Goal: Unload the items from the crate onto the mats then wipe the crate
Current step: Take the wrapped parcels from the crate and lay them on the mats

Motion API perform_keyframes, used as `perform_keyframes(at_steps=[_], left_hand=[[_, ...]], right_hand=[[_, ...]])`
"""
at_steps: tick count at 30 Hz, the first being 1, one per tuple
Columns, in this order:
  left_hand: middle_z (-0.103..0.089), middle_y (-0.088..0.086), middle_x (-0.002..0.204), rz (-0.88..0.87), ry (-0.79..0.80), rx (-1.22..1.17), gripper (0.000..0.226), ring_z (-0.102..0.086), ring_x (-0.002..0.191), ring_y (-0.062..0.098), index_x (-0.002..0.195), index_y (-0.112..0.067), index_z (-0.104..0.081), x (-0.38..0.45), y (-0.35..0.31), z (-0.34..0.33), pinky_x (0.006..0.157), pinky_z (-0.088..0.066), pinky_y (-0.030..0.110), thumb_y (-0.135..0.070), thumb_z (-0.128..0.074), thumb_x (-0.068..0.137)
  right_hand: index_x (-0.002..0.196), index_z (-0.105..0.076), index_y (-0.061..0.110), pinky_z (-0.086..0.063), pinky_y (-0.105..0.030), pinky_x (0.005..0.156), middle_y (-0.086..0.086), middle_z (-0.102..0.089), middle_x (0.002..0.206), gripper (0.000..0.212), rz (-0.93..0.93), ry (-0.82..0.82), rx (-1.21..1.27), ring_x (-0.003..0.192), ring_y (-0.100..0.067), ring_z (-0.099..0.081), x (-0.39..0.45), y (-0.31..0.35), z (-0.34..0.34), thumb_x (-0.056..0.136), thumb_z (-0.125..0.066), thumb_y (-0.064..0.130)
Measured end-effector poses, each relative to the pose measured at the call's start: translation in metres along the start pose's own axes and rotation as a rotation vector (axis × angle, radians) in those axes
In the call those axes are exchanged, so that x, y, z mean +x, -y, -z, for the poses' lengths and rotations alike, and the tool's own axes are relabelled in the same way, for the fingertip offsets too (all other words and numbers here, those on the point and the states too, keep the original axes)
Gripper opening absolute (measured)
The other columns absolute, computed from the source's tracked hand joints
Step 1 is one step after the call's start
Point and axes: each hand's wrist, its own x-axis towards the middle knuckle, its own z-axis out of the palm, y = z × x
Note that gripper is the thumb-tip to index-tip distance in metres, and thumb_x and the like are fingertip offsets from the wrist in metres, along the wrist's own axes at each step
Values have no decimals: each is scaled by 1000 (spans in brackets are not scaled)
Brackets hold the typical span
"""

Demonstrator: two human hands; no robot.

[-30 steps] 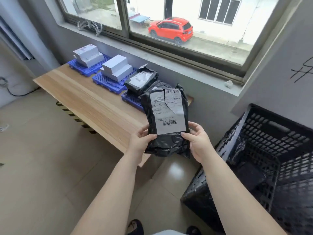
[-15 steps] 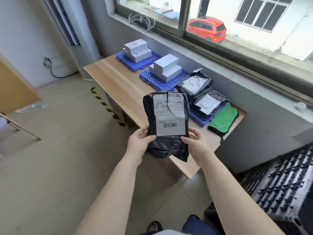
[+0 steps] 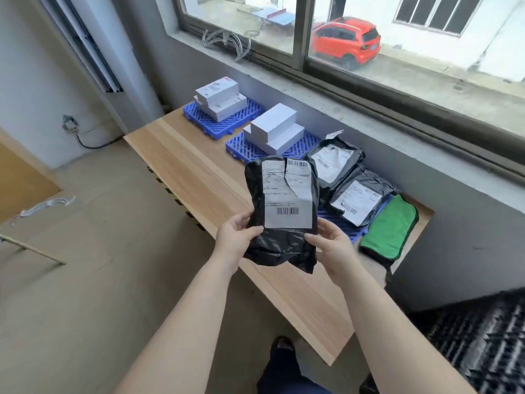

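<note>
The left hand [image 3: 237,237] reaches forward and grips the left side of the black parcel [image 3: 281,211], thumb on its front. The parcel stands upright in the air above the wooden table [image 3: 199,177]. The right hand [image 3: 333,247] grips the parcel's right side. Right of the table, low down, is a blurry black thing, maybe the crate [image 3: 480,342].

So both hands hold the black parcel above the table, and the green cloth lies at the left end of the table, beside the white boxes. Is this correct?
Not quite. The head view shows the green cloth at the right end of the table, beside the black parcels on the mat, far from the white boxes. Both hands, left and right, do hold the black parcel.
</note>
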Motion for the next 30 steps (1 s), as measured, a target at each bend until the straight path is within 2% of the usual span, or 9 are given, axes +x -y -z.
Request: perform_keyframes(at_steps=[4,8,12,14,18,21,23,26,30], left_hand=[[-73,-10,95,36,25,53,42,-70,88,8,125,-13,-64,40,-16,-36,72,-54,23,4,-67,87],[-71,-3,101,64,54,98,44,-68,91,14,126,-13,-62,69,-25,-75,79,-54,26,7,-66,87],[-70,9,110,92,154,206,42,-66,102,26,120,-12,-66,95,-23,-112,95,-52,40,9,-67,84],[-70,11,110,93,199,287,37,-66,104,29,104,-23,-69,109,-19,-132,93,-54,41,7,-71,81],[-68,1,95,120,331,368,34,-63,93,19,92,-25,-65,127,-10,-177,76,-51,25,7,-70,82],[-68,5,105,152,458,435,33,-61,98,16,102,-20,-66,141,-3,-203,83,-48,24,6,-69,83],[-65,9,119,154,538,505,41,-59,105,16,119,-14,-65,156,-1,-217,89,-46,25,6,-68,84],[-59,7,129,139,642,600,51,-53,113,13,135,-12,-57,180,-12,-233,94,-41,23,4,-65,87],[-55,3,139,116,721,664,52,-51,124,17,141,-22,-52,207,-32,-249,94,-38,26,-4,-60,93]], right_hand=[[128,-59,14,-54,-46,93,-12,-68,117,50,34,-19,-37,107,-32,-66,38,28,13,84,-63,-10],[123,-63,16,-56,-41,87,-14,-68,117,47,52,-95,-20,106,-34,-66,64,44,35,83,-63,-9],[116,-65,16,-55,-34,81,-8,-70,111,42,88,-254,19,95,-23,-67,70,46,63,85,-60,-11],[115,-63,18,-56,-33,82,-6,-68,111,42,94,-382,12,92,-20,-66,72,41,76,85,-60,-12],[115,-62,22,-54,-42,91,-4,-66,116,45,103,-633,-3,101,-23,-66,79,29,105,83,-62,-9],[122,-62,15,-53,-34,88,-4,-65,116,44,74,-796,1,96,-16,-64,82,26,118,84,-64,-6],[122,-64,17,-54,-37,90,-2,-66,115,42,57,-887,-42,97,-17,-65,91,27,120,84,-67,0],[121,-64,16,-54,-39,91,-1,-65,113,39,64,-954,-30,99,-19,-65,112,37,119,85,-66,1],[119,-64,12,-55,-41,91,-3,-67,113,36,55,-974,26,99,-21,-66,142,54,121,87,-60,-3]])
